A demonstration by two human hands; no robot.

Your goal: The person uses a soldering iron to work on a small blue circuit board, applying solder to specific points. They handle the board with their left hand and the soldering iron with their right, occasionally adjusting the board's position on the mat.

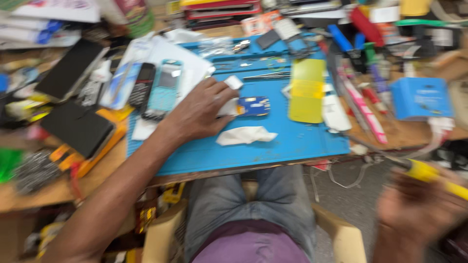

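My left hand (200, 114) pins a white cloth (228, 107) against the small blue circuit board (254, 106) mid blue mat (292, 141), fingers closed on the cloth. Right hand (419, 207), off the mat's right edge below the counter, grips a yellow-handled tool (434, 176); blurred, probably a screwdriver. Board is bare, phones (156, 87) at the mat's left lie unassembled, so work looks midway.

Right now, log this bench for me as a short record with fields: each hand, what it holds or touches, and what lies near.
Left hand: on the blue mat, fingers pinning a small blue circuit board with a white wipe.
Right hand: off the bench edge, blurred, gripping a yellow-handled tool.
Near left hand: crumpled white tissue, yellow card, two keypad phones.
View: motion-blurred.
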